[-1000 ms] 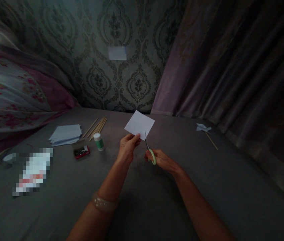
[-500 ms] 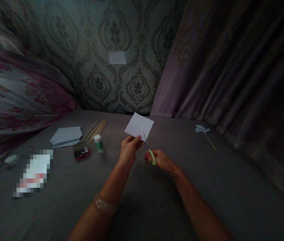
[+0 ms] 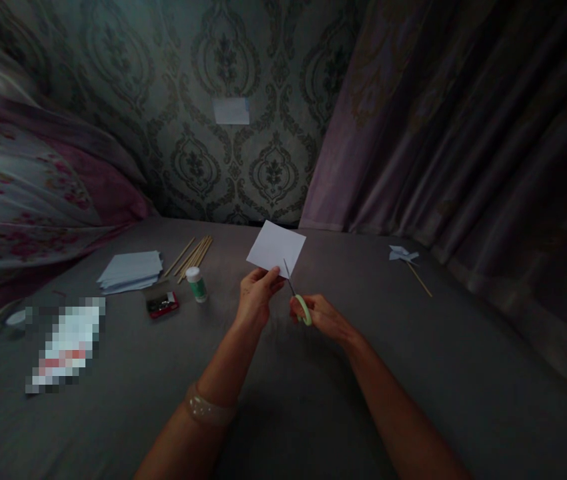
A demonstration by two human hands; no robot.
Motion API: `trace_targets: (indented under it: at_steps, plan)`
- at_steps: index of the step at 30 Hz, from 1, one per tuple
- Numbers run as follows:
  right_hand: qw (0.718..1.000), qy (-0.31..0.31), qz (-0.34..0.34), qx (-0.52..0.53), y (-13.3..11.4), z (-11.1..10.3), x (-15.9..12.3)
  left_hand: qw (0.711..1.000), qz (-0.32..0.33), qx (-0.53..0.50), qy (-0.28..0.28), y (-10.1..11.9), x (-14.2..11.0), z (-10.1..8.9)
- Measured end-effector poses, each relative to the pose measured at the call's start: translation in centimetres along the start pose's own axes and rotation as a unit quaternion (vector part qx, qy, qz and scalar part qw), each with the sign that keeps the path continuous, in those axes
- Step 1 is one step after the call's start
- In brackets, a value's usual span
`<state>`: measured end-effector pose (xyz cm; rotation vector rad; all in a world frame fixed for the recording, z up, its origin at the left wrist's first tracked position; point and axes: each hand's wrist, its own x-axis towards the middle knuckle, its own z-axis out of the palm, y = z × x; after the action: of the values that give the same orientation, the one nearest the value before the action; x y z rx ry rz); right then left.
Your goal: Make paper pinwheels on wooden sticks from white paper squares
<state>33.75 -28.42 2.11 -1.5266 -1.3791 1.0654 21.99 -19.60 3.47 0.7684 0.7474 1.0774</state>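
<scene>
My left hand (image 3: 258, 291) pinches the near corner of a square white sheet of paper (image 3: 274, 245), thumb on top and fingers beneath. The sheet is held up above the grey surface, tilted like a diamond. In my right hand (image 3: 319, 313) is a pair of scissors (image 3: 303, 309) with pale green handles, fingers curled through the loops. The blades point up and away and lie at the sheet's near right edge, close to my left thumb. How far they have cut into the paper I cannot tell.
Left of my hands are a glue bottle (image 3: 197, 285), a small red box of metal bits (image 3: 162, 304), several wooden sticks (image 3: 196, 257) and a stack of white paper (image 3: 132, 271). A blurred packet (image 3: 69, 343) lies farther left. A paper pinwheel on a stick (image 3: 403, 255) rests at right.
The scissor blades reach slightly farther over the sheet. Both hands keep their grips, and the whole view has shifted a little.
</scene>
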Motion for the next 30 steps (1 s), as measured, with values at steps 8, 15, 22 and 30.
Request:
trace_targets:
  at_steps: [8, 15, 22, 30]
  plan:
    - [1.0, 0.005, 0.008, 0.008, 0.05, 0.04, 0.03, 1.0, 0.006, 0.002, 0.0, 0.05, 0.05, -0.11]
    - [1.0, 0.029, 0.011, 0.0, 0.4, 0.26, 0.3, 1.0, 0.012, 0.001, -0.008, 0.16, -0.03, -0.17]
    - [0.999, 0.036, 0.021, 0.005, 0.17, 0.43, 0.27, 1.0, 0.012, -0.001, -0.011, 0.26, -0.05, -0.29]
    - [0.999, 0.05, 0.018, 0.009, 0.51, 0.75, 0.5, 1.0, 0.012, -0.002, -0.006, 0.24, 0.14, -0.32]
